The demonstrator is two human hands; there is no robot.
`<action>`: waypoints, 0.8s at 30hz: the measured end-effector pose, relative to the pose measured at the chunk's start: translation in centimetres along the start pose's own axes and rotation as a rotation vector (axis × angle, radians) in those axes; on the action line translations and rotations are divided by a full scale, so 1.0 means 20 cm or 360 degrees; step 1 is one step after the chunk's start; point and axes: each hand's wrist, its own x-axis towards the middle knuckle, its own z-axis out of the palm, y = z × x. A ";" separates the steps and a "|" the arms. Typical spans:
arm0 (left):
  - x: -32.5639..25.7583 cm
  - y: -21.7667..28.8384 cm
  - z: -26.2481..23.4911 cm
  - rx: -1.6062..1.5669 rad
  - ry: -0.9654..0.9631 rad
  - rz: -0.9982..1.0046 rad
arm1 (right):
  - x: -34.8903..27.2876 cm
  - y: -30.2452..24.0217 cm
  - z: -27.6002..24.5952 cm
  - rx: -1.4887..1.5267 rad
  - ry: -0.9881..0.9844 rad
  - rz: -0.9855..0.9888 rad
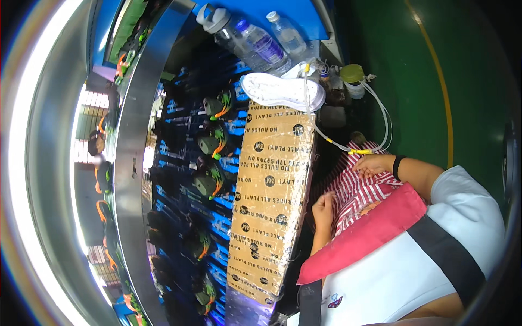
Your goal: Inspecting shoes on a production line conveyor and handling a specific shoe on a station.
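Observation:
My left hand (324, 206) is raised near the right edge of the cardboard-covered ledge, its fingers curled in and no object visible in them. Against my red-and-white striped apron (350, 190) rests my right hand (374, 165), a dark band on its wrist. Its fingers are loosely bent and slightly apart, with nothing seen in them. A clear tube with yellow bands (340, 145) loops just beyond that hand. On the far end of the printed cardboard (266, 179) lies a white shoe sole (280, 91), out of reach of both hands.
Left of the cardboard, dark shoe parts with orange and green trim (211, 179) sit in rows among blue holders. Several bottles (263, 46) stand at the far end. A yellow-green-lidded container (353, 79) is near the tube. Beyond lies green floor with a yellow line (443, 81).

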 end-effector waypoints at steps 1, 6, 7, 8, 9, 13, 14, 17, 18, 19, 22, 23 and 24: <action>-0.06 0.27 -0.01 -0.0089 0.0019 0.0226 | 0.00 -0.05 0.05 -0.0033 -0.0008 0.0014; -0.40 1.43 -0.02 0.0240 0.0021 0.1716 | -0.01 -0.02 0.01 -0.0026 0.0002 0.0031; -0.53 1.58 -0.06 0.0526 -0.0036 0.1963 | -0.01 -0.05 0.04 -0.0047 0.0007 0.0053; -0.62 1.67 -0.05 0.0369 -0.0186 0.2218 | 0.00 -0.08 0.08 -0.0065 0.0015 0.0073; -0.75 1.78 -0.03 0.0798 -0.0018 0.2013 | -0.01 -0.06 0.06 -0.0034 0.0036 0.0035; -0.84 1.84 -0.02 0.0933 0.0121 0.2524 | 0.02 -0.02 0.02 -0.0050 -0.0053 0.0010; -0.86 1.77 -0.01 0.0952 0.0431 0.2626 | 0.02 -0.05 0.05 -0.0062 -0.0046 0.0014; -0.93 1.75 0.01 0.0743 0.0421 0.2143 | -0.01 -0.03 0.03 -0.0020 -0.0005 0.0019; -0.91 1.74 -0.01 0.0620 0.0324 0.2230 | -0.01 -0.02 0.03 -0.0009 -0.0010 0.0022; -0.89 1.72 -0.01 0.0401 0.0260 0.2351 | -0.02 -0.04 0.05 -0.0034 -0.0034 0.0014; -0.85 1.67 0.00 0.0223 0.0203 0.2546 | -0.02 -0.04 0.06 -0.0073 -0.0018 0.0023; -0.85 1.66 -0.03 0.0230 0.0215 0.2549 | -0.01 -0.05 0.08 -0.0096 -0.0012 0.0045; -0.87 1.65 -0.08 0.0188 0.0058 0.2449 | -0.01 -0.07 0.09 -0.0110 -0.0047 0.0042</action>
